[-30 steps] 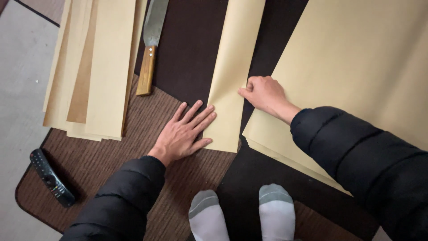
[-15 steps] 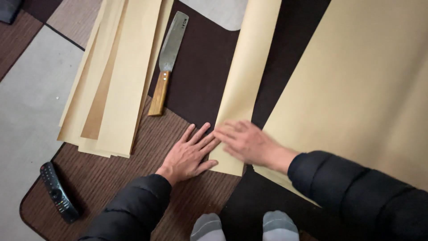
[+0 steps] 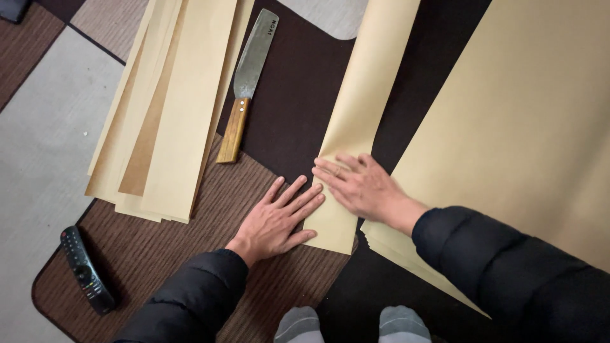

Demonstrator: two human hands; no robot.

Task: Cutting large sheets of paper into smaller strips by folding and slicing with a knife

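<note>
No packages, signs or screens show. The nearest thing to a label is a short dark marking on the knife blade (image 3: 254, 60), near its tip at upper centre of the frame: small dark characters on grey steel, possibly stamped or etched. The black remote (image 3: 86, 270) at lower left shows only buttons, no display.

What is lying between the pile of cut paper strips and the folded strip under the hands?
In the head view, a cleaver-like knife with wooden handle lies between the strip pile and the folded strip, on the dark mat.
</note>
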